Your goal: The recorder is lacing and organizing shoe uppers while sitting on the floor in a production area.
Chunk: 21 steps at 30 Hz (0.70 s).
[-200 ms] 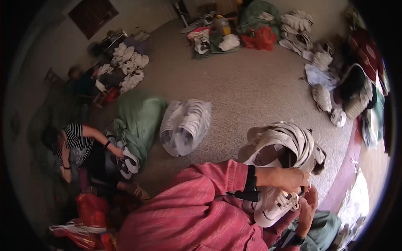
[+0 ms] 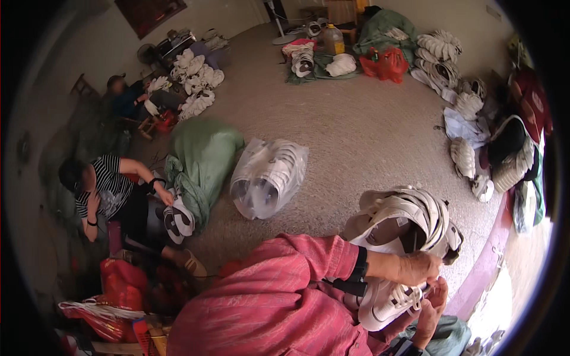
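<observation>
Speckled brown floor (image 2: 338,124), bent by the lens, with a pale wall (image 2: 463,15) beyond the far edge and a purple strip (image 2: 482,267) along the right edge. Near the far edge: a bottle of yellow liquid (image 2: 333,44), a red plastic bag (image 2: 386,65) and a green bundle (image 2: 386,32). Beside the right edge, piles of pale shoes (image 2: 463,157) and, just past them, a person in dark red (image 2: 530,98). Toward the left edge, a tall green sack (image 2: 205,157), and touching or just beside it a clear bag of nested white shoes (image 2: 270,178). Left of the sack, a co-worker in a striped top (image 2: 110,193), with one hand at a black-and-white shoe (image 2: 179,221).

At the near right corner, in front of a pink garment (image 2: 267,291): a white laced shoe (image 2: 380,305), tilted, toe toward the lower left. At the lace end of the shoe, the left hand (image 2: 418,268), fingers bent and drawn close together. Just below, the right hand (image 2: 430,311), fingers curled up toward the left ones, thumb near the laces (image 2: 407,298). Impossible to tell the exact strand, if any, pinched by either. Just beyond the left hand, a curved stack of nested beige shoes (image 2: 409,210).
</observation>
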Each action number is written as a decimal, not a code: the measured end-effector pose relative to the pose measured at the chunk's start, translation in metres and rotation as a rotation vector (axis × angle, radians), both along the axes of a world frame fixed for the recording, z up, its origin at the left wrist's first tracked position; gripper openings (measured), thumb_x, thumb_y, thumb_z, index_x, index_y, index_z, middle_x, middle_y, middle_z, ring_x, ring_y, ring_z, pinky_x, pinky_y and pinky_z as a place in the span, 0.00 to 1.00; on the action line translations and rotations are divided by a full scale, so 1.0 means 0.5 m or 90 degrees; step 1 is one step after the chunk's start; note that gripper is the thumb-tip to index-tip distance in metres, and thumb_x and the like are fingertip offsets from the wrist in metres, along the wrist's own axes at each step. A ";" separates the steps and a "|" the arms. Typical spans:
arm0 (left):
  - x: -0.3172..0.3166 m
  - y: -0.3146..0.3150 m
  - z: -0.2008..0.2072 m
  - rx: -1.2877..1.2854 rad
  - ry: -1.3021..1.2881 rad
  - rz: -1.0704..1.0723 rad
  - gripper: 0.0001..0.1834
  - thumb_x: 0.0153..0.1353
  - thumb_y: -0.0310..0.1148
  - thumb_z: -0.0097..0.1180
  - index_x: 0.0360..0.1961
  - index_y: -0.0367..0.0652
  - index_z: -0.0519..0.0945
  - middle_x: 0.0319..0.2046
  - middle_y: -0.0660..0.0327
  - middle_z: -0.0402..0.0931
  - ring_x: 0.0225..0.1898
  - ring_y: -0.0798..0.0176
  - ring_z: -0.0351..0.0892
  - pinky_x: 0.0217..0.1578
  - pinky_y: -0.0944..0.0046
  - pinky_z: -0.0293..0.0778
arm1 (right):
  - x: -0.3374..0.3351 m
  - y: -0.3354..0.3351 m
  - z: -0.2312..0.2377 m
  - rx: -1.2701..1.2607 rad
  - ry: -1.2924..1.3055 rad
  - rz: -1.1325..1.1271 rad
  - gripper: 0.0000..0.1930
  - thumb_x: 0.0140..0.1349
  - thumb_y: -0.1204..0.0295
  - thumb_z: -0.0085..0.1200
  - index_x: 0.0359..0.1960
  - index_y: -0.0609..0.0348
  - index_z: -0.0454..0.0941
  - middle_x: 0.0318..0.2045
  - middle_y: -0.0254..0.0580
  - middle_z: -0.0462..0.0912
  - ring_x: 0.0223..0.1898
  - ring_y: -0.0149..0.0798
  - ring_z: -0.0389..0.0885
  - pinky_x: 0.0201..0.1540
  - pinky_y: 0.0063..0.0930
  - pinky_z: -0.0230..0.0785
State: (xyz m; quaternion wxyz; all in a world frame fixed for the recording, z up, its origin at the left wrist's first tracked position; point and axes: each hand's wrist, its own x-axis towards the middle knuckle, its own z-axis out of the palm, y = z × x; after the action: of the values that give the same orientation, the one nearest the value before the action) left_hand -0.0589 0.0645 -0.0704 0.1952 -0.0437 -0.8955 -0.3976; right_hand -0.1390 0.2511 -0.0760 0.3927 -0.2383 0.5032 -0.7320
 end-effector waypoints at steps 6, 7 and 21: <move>-0.034 0.003 0.022 -0.090 -0.172 -0.130 0.04 0.35 0.30 0.61 0.16 0.42 0.83 0.16 0.52 0.78 0.23 0.50 0.81 0.25 0.53 0.74 | -0.008 -0.006 -0.012 0.022 -0.012 0.042 0.36 0.44 0.73 0.70 0.56 0.61 0.65 0.45 0.37 0.75 0.47 0.33 0.74 0.53 0.24 0.66; -0.037 -0.002 0.020 -0.089 -0.173 -0.128 0.04 0.35 0.30 0.61 0.16 0.42 0.83 0.16 0.52 0.78 0.23 0.50 0.81 0.25 0.53 0.74 | -0.008 -0.008 -0.015 0.014 -0.025 0.050 0.34 0.44 0.73 0.70 0.53 0.60 0.66 0.43 0.36 0.75 0.46 0.32 0.74 0.52 0.23 0.65; -0.042 0.011 0.002 0.039 -0.181 -0.139 0.08 0.37 0.32 0.66 0.22 0.43 0.86 0.20 0.55 0.82 0.24 0.53 0.82 0.27 0.55 0.75 | -0.025 -0.014 -0.024 0.043 -0.019 0.062 0.13 0.55 0.75 0.62 0.39 0.58 0.70 0.36 0.35 0.78 0.36 0.26 0.75 0.44 0.19 0.69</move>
State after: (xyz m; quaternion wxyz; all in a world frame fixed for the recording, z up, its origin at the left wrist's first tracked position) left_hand -0.0800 0.0701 -0.0692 0.0238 -0.0779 -0.8915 -0.4457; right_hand -0.1514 0.2439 -0.0881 0.4431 -0.2380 0.5092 -0.6984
